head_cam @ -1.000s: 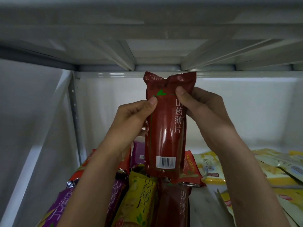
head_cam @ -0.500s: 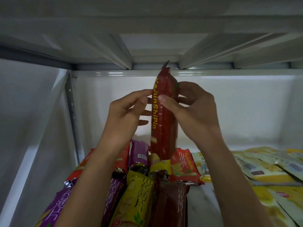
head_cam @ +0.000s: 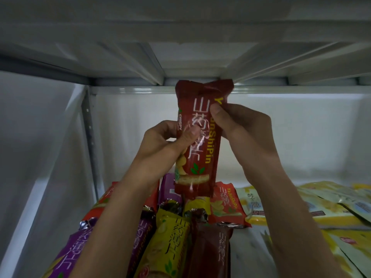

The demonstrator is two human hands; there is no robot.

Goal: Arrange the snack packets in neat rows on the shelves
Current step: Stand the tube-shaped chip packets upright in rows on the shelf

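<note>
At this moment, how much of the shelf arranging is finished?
Partly done. A lengthwise row of purple packet, yellow packet and brown packet lies at front left. In hand: left hand and right hand hold a red packet upright. Left: the pale yellow packets, overlapping loosely at right.

Cut off by the bottom edge: both forearms, the purple packet, the yellow packet and the brown packet. Hidden behind the raised red packet: the fingers of the left hand and most fingers of the right hand, thumbs alone showing on its front. Partly covered by the left forearm: a red packet at the back left. Cut off at the right edge: the pale yellow packets, print on them too blurred to read.
</note>
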